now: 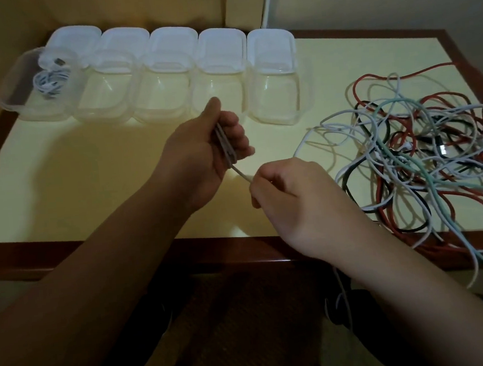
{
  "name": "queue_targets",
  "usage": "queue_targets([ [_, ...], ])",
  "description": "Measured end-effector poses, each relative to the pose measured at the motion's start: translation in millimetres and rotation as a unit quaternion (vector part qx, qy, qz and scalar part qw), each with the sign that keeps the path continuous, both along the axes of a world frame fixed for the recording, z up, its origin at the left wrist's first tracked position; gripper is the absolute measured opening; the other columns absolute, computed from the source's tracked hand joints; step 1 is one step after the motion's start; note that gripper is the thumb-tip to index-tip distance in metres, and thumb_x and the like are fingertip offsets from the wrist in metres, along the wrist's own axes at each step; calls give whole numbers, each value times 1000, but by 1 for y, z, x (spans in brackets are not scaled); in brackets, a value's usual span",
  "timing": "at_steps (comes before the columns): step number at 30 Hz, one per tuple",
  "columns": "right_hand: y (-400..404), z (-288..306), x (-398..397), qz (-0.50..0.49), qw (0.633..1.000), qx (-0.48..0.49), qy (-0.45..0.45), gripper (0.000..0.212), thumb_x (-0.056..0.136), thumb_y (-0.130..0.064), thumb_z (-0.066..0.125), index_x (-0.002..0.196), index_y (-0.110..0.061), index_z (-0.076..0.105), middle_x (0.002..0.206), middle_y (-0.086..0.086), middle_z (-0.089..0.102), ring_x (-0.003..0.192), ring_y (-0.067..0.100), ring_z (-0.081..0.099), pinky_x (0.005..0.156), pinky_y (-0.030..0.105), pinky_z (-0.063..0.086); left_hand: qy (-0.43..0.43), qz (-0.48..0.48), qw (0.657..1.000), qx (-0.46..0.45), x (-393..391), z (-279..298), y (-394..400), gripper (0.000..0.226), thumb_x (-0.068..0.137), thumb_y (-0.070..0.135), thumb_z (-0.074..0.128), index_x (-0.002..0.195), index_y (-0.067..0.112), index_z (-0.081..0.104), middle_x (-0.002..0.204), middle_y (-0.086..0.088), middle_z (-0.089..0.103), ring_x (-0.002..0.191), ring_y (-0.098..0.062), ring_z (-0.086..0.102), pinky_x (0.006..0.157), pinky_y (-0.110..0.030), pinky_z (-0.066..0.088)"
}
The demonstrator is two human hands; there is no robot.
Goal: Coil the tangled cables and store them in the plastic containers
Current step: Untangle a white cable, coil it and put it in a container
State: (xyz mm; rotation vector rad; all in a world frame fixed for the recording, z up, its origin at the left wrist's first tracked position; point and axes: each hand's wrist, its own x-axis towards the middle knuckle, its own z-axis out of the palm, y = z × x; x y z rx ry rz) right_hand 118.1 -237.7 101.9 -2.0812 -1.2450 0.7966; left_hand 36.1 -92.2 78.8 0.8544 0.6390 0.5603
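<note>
Both bare forearms reach forward over the desk's near edge. The left hand point(217, 144) is raised, palm turned inward, fingers curled closed. The right hand point(284, 191) sits just beside it, knuckles up, fingertips pinched together.

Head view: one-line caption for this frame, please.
Both hands coil a thin white cable beside a tangled multicoloured cable pile, facing five clear plastic containers.

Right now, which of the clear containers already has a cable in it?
The leftmost container, at the table's far-left corner. A coiled white cable lies inside it; the other four in the row look empty.
</note>
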Motion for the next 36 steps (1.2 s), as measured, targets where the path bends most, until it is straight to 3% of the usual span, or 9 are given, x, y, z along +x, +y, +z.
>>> queue_targets([
  [4,-3,4,3,-11,996,89,-24,30,98,-29,55,70,-19,59,52,-2,51,47,12,46,48,30,32,147,-85,937,305,-2,-4,-3,49,112,30,38,77,12,68,62,2,63,58,-7,61,60,-18,48],
  [7,-3,-2,14,0,983,170,-71,24,105,-27,55,86,-21,67,60,-5,57,53,13,53,52,32,37,167,-165,893,383,-3,-3,-9,60,113,30,34,67,17,72,62,-3,64,60,-9,59,65,-19,45],
  [10,-1,-6,25,-46,969,215,-115,19,102,-31,65,89,-22,75,58,-11,59,54,9,55,55,18,35,182,-210,911,306,1,-1,-14,75,111,46,27,69,-3,64,61,-19,63,59,-26,61,68,-34,49],
  [13,-3,-1,36,-114,964,233,-53,10,87,-37,84,84,-28,80,61,-7,62,48,8,52,50,15,35,155,-303,926,165,0,4,-16,70,109,53,21,60,11,49,49,-7,42,46,-22,43,56,-31,46],
  [17,-2,2,46,-140,956,239,100,10,89,-31,83,88,-21,83,65,-2,57,43,8,45,44,23,37,0,-418,908,-20,-5,14,-13,56,106,49,21,63,17,39,46,5,31,43,-13,32,46,-25,42],
  [21,8,-20,40,-136,956,159,207,34,101,-30,68,69,-18,71,57,5,44,41,9,37,41,20,29,-97,-335,923,-164,-4,12,-13,50,109,40,29,64,21,39,46,8,36,44,-8,36,46,-23,42],
  [25,14,-32,27,-93,977,62,184,50,107,-36,59,61,-17,61,51,-4,41,41,9,33,43,22,27,-172,-199,925,-275,-5,7,-11,47,110,35,33,69,18,49,51,6,42,49,-8,44,54,-23,50],
  [32,5,-9,8,-11,994,-6,109,41,108,-36,50,79,-19,74,59,5,56,44,13,46,50,31,37,-24,7,999,-20,4,-2,0,48,112,37,32,74,13,49,53,3,47,51,-12,51,59,-27,54],
  [36,0,4,5,5,992,27,121,34,103,-32,57,78,-17,74,52,-3,50,43,9,42,46,28,33,124,-44,948,289,-3,-13,13,55,113,35,28,79,8,63,62,-2,66,62,-16,67,65,-23,53],
])
